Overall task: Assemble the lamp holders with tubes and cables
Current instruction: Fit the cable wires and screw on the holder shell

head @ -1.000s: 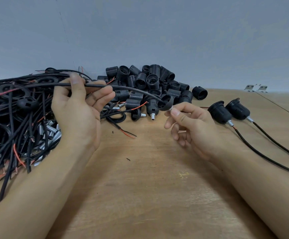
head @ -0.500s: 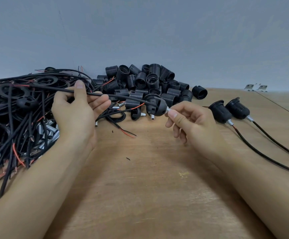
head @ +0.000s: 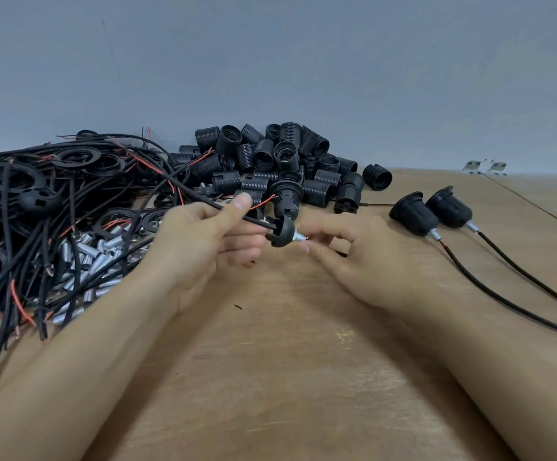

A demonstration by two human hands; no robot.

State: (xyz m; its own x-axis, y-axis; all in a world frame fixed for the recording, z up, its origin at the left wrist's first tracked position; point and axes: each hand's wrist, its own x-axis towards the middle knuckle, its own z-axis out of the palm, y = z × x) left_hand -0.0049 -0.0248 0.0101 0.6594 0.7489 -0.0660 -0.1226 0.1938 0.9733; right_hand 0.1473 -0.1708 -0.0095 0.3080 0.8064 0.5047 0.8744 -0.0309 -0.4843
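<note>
- Wooden tabletop (head: 270, 377) against a plain grey wall, with parts heaped along the back so everything's in reach.
- Left hand (head: 200, 247) pinches a black cable (head: 203, 201) between thumb and fingers, close to the end, probably to keep it stiff for feeding.
- That cable runs into a domed black holder cap (head: 282, 231), held up off the table between both hands.
- Right hand (head: 353, 257) pinches the little metal tube (head: 298, 237) poking out of the cap; it's blurry, so I can't tell exactly how.
- 2 finished lamp holders (head: 431, 212) sit off to the right, clear of the unassembled sockets pile (head: 280, 161), loose tubes (head: 94, 257) and cable tangle (head: 37, 201).
</note>
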